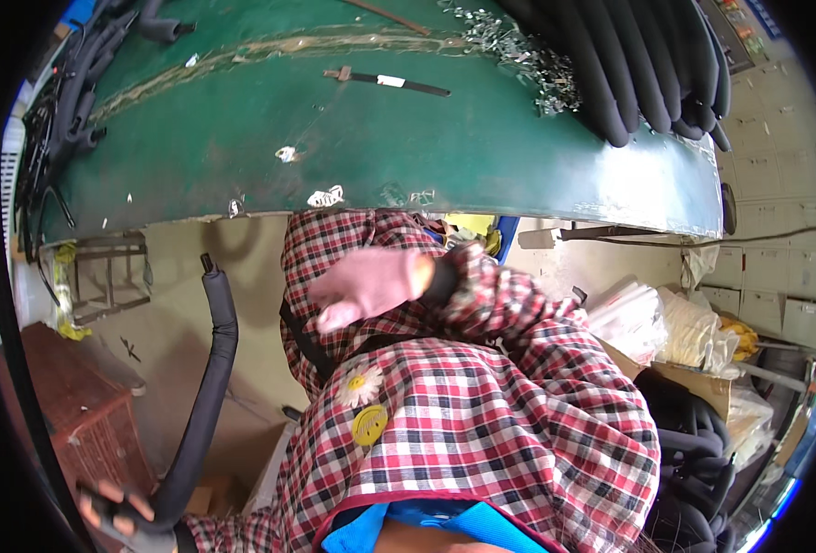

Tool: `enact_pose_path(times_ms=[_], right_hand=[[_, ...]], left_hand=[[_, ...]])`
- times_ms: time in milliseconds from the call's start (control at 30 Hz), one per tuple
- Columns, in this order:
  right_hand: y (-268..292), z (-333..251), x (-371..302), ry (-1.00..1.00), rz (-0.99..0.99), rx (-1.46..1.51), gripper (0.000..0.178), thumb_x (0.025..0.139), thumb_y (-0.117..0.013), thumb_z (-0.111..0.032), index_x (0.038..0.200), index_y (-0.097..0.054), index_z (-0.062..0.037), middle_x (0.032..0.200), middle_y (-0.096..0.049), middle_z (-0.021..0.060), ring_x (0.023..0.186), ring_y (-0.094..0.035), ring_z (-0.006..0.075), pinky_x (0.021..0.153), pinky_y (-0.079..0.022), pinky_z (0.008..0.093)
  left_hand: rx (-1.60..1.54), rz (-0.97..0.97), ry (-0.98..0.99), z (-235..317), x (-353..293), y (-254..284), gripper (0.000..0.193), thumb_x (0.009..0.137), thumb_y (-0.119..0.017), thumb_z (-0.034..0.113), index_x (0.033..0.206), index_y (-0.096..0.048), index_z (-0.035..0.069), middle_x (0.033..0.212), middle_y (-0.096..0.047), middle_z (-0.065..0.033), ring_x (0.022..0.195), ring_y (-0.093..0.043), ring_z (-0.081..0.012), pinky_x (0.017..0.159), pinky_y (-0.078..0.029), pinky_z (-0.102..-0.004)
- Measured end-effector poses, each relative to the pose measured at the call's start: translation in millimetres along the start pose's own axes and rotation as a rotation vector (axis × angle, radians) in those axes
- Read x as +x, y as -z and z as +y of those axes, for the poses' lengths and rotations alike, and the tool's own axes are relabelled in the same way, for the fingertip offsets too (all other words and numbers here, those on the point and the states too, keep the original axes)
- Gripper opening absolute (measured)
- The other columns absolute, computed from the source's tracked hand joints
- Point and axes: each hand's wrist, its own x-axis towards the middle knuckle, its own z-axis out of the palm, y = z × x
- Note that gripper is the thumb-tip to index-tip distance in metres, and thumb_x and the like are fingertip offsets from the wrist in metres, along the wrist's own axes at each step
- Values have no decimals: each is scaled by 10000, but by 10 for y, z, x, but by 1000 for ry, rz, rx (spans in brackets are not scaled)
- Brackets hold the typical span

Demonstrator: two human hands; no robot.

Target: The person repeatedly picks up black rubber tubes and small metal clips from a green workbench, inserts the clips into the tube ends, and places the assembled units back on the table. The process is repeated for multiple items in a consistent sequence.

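Observation:
At the lower left, my left hand (118, 513), in a dark glove with bare fingertips, is closed round the lower end of a black padded tube (207, 396). The tube stands up beside my body, bends slightly near its top and ends in a narrow dark tip. My right hand (367, 288) wears a pink glove and hovers over my checked apron (445, 387). Its thumb is apart from the other fingers, which are somewhat blurred, and nothing shows in it.
Ahead is a green worktable (214, 157) with a black strap (399, 83), a heap of small metal clips (555, 83) and several thick black tubes (643, 64). More black tubes (76, 83) lie far left. A reddish-brown cabinet (85, 405) stands left, plastic bags (634, 318) right.

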Motion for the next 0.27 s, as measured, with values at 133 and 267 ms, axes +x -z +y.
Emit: enact_pose_path(times_ms=[133, 267], right_hand=[[-703, 352, 482, 314, 125, 815, 886, 900, -680, -602, 1479, -408, 10, 1349, -604, 213, 1234, -602, 307, 1062, -468, 429], [-444, 159, 437, 488, -191, 1477, 820, 926, -730, -444, 1531, -359, -33, 1436, -529, 198, 1354, -514, 266, 1134, -409, 461]], left_hand=[[-133, 443, -31, -210, -11, -168, 620, 1079, -341, 412, 1607, -262, 98, 1412, -564, -111, 668, -526, -101, 665, -480, -261], [-238, 462, 544, -595, 56, -1382, 756, 993, -609, 412, 1615, -265, 155, 1508, -460, -116, 565, -429, -84, 554, -403, -211]])
